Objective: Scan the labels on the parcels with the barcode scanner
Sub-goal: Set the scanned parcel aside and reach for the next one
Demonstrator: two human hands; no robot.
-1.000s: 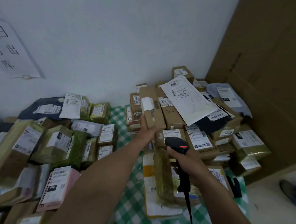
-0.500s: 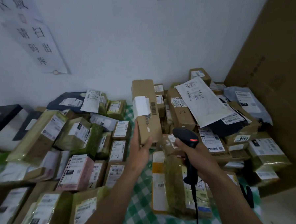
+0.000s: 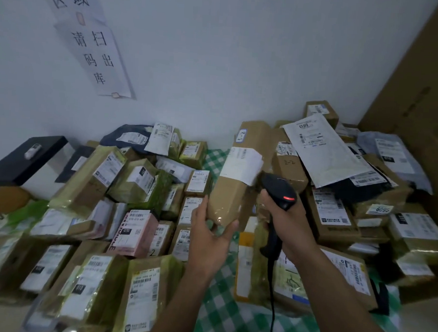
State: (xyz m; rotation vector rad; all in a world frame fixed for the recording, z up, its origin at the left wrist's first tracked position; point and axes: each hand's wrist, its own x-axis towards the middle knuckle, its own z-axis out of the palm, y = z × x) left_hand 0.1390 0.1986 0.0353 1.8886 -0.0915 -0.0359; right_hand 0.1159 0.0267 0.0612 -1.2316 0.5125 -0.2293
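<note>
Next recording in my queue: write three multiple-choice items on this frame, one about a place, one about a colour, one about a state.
1. Where is the barcode scanner relative to the long brown parcel being held up?
A. left of it
B. right of it
C. underneath it

2. What colour is the light on the scanner's head?
A. red
B. blue
C. green

3. What is the left hand doing?
A. holding the scanner
B. hanging idle
C. gripping the parcel's lower end

Answers:
1 B, the right hand holds the scanner beside the parcel's right edge.
2 A, a red strip glows on top of the head.
3 C, thumb and fingers curl round the parcel's bottom end.
</note>
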